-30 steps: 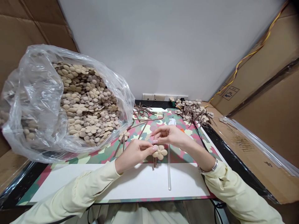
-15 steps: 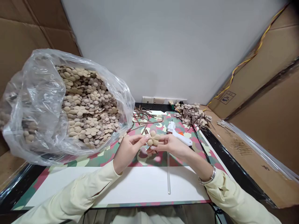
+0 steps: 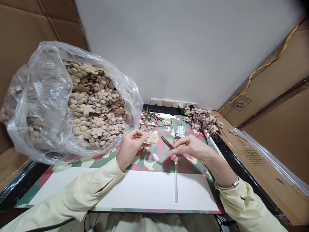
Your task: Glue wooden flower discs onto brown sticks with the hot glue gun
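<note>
Between the thumb and fingers of my left hand (image 3: 132, 145) is a beige flower piece (image 3: 152, 138), held above the camouflage-patterned mat (image 3: 142, 164). My right hand (image 3: 190, 148) pinches a brown strip (image 3: 167, 142) that slants up to the left, apart from the flower. Behind my right hand lies a white glue gun (image 3: 180, 131), its handle mostly hidden by the hand. A clear glue stick (image 3: 176, 183) lies below the right fingers, across the mat and a white sheet (image 3: 116, 190).
A clear plastic bag (image 3: 45, 96) full of beige flower pieces (image 3: 96, 122) stands at the left. Brown strips (image 3: 153, 117) lie at the back, with a heap of flowers and strips (image 3: 205, 120) at back right. Cardboard (image 3: 277, 129) flanks the right side.
My hands have moved apart. The flower stays in my left hand, while my right hand has gone rightward and now shows a brown strip. The view has shifted slightly.
</note>
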`<state>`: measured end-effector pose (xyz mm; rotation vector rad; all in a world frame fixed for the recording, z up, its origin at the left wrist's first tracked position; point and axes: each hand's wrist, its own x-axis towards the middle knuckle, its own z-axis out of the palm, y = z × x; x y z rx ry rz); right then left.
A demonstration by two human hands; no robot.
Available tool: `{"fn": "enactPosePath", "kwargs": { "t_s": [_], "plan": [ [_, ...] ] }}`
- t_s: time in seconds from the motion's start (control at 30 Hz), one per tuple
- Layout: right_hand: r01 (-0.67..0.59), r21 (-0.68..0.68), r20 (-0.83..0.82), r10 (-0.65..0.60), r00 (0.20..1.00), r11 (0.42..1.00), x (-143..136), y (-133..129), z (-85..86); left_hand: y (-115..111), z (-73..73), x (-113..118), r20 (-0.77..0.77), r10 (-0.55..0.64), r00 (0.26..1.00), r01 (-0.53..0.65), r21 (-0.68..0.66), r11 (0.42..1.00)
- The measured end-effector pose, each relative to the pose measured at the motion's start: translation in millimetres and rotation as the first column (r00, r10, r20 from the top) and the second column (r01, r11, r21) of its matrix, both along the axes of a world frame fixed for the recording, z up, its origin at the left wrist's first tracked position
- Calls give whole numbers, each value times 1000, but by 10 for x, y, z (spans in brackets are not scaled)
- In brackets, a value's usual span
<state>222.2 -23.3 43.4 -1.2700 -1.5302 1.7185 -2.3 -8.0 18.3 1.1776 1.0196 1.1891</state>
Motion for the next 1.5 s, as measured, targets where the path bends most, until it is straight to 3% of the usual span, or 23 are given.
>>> {"fn": "enactPosePath", "kwargs": {
  "t_s": [0.13,0.23,0.57,0.83,1.07,1.33,1.5],
  "plan": [
    [-56,-60,-10,56,998,997,-45,-27,-13,-15,-4,18,53,-45,998,45,-5,999],
    [-55,-78,-35,53,998,995,-91,-48,-38,-40,17,20,-12,-78,997,78,-4,997],
    [-44,-14,-32,44,999,999,-200,-83,-136,-71,59,31,-77,-144,987,129,-176,976],
    [-2,-21,-80,1,997,1000,-193,-73,-125,2,-33,-16,53,-254,966,260,-200,945],
    [22,-5,-34,-23,999,1000,-147,-22,-157,-9,-17,0,64,-251,966,259,-191,947],
    [29,-71,-104,-37,994,997,-201,-41,-208,-23,16,13,-23,-199,980,195,-121,973],
    [12,-48,-9,-13,1000,999,-171,-28,-167,-33,40,7,-53,-215,975,204,-162,966]
  ]
}}
